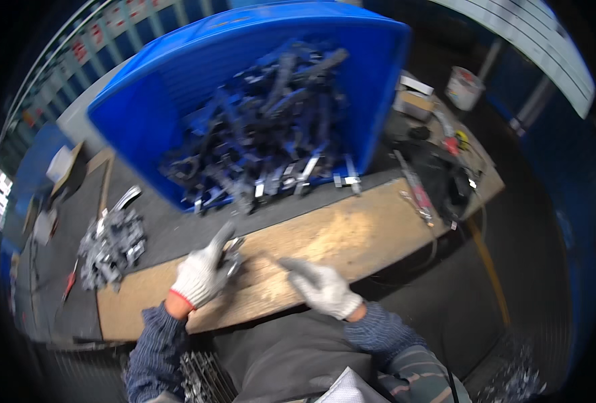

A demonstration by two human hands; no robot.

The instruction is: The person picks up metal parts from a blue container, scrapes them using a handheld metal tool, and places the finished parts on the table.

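Note:
My left hand (202,272), in a white knit glove with grey fingers, is closed around a small dark metal part (233,254) above the wooden board (271,265). Blur and the fingers hide most of that part's shape. My right hand (323,290), gloved alike, hovers over the board's near edge, its fingers stretched to the left with nothing visible in them. Behind the board, a blue plastic bin (136,107) lies tipped toward me, heaped with dark metal parts (264,121), some spilling to its lip. A pile of grey metal pieces (113,248) rests left of my left hand.
A red-handled tool (71,281) lies at the far left. To the right are a long pinkish-red tool (419,195), a black cloth-like item (439,168), a small carton (415,104) and a white bucket (464,88). More metal parts (204,376) sit below the board's edge.

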